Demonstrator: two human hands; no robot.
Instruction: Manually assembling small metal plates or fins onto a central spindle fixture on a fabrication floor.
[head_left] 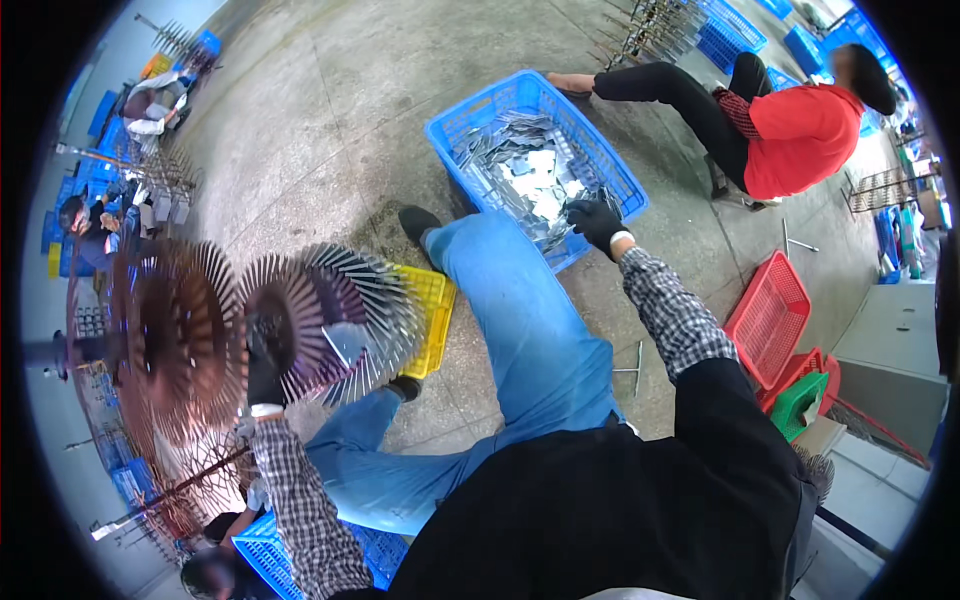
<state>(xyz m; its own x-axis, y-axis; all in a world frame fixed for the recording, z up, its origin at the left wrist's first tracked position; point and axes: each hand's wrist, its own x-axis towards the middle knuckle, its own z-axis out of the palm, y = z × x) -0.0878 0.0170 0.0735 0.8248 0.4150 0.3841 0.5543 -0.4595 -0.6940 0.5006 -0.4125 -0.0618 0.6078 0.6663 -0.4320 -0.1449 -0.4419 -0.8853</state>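
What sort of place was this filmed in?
Probably a factory workshop: a blue crate holds many flat, shiny pieces, a large rack carries rings of thin prongs, and more crates and racks stand around the hard floor.

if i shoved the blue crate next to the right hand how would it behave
The blue crate would probably feel heavy, given the many flat metallic-looking pieces inside. Tipping seems unlikely, since it looks wide and shallow. The pieces, loosely jumbled, would likely slide and shift.

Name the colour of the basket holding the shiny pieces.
The basket is blue, seen in the head view.
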